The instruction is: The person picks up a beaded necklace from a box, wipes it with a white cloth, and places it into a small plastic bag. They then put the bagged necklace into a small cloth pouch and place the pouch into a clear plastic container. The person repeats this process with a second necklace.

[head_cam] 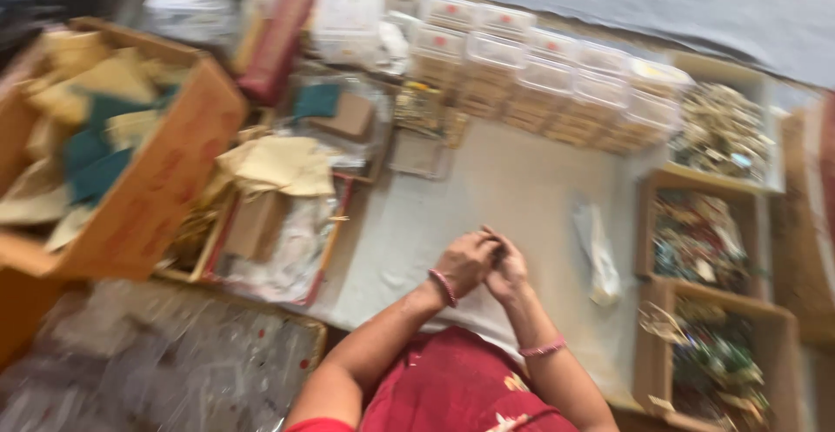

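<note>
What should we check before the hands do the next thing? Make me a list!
1. Left hand and right hand together over the pale cloth: ok.
2. Something held between the fingers: cannot tell, too blurred.
3. Clear plastic bag lying near the right hand: ok.
4. Open trays of small colourful pieces by the right side: ok.
5. Stacked clear lidded boxes shut, at the cloth's far edge: ok.
6. Picture sharp enough to judge small pieces: not ok.
</note>
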